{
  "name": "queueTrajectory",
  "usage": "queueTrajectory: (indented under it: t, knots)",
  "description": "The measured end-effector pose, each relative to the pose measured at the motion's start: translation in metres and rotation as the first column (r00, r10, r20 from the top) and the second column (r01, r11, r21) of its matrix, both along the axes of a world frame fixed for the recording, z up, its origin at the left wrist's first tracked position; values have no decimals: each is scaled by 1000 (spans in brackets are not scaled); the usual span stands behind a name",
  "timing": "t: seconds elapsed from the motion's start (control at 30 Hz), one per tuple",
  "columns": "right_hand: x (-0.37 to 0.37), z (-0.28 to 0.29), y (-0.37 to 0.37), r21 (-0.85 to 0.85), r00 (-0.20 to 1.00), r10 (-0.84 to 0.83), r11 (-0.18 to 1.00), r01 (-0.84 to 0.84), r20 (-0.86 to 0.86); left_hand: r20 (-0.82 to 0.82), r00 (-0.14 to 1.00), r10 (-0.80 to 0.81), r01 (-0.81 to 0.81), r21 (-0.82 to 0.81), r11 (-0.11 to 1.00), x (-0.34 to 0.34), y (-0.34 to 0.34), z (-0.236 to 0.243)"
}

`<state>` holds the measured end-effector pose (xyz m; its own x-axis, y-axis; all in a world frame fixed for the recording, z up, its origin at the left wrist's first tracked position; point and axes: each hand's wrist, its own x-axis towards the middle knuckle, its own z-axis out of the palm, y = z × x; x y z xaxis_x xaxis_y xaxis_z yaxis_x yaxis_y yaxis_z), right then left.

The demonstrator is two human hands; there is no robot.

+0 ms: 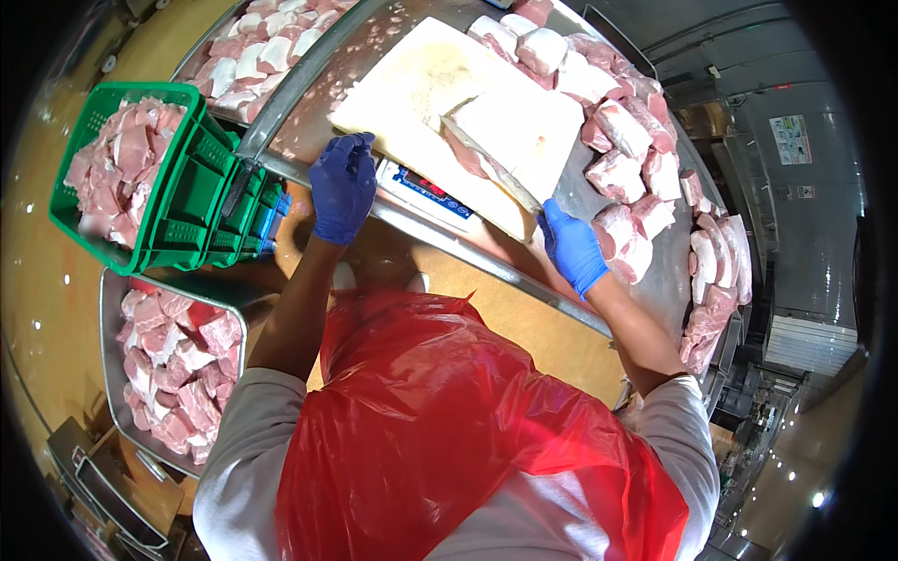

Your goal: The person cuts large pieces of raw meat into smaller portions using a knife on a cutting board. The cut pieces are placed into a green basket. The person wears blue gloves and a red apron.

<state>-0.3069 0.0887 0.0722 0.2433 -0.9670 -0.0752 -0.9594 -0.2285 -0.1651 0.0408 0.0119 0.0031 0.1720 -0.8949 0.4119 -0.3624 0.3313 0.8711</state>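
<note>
My right hand (572,245), in a blue glove, is closed round the handle end of a knife (505,179). The blade points away to the upper left across a pale cutting board (412,79). Alongside the blade lies a pink slice of meat (463,155), partly covered by it. My left hand (343,190), also gloved in blue, hovers by the board's near left corner with its fingers curled in. Whether anything small is between those fingers, I cannot make out. Under the board's near edge shows a scale (428,192) with a blue panel.
Several meat chunks (622,131) are heaped along the right of the metal table (669,245). At the left stand a green crate (161,220) of meat slices, a metal tub (245,318) of meat chunks, and a tray of fatty pieces (267,56) farther back. A red plastic apron (421,411) covers my front.
</note>
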Motion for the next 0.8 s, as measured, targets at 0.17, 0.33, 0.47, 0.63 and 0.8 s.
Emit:
queueTrajectory:
  t: [0.17, 0.33, 0.47, 0.63, 0.8]
  knots:
    - [5, -20, -17, -90, 1000, 1, 996, 1, 30, 86, 994, -62, 73, -138, 988, -49, 5, 0]
    - [33, -2, -30, -86, 999, -1, 996, 4, 33, 315, 944, -97, 193, -289, 937, -66, 9, -10]
    - [79, 12, -60, -132, 985, 35, 991, -13, 167, 34, 983, -182, 183, -50, 982, -67, 20, -6]
    - [69, -1, -59, -128, 990, 32, 992, -14, 139, -65, 989, -130, 132, 22, 991, -52, 26, -14]
    - [-36, -15, 0, -51, 999, 52, 997, -52, -12, 60, 998, -18, 20, -36, 999, -40, 33, -16]
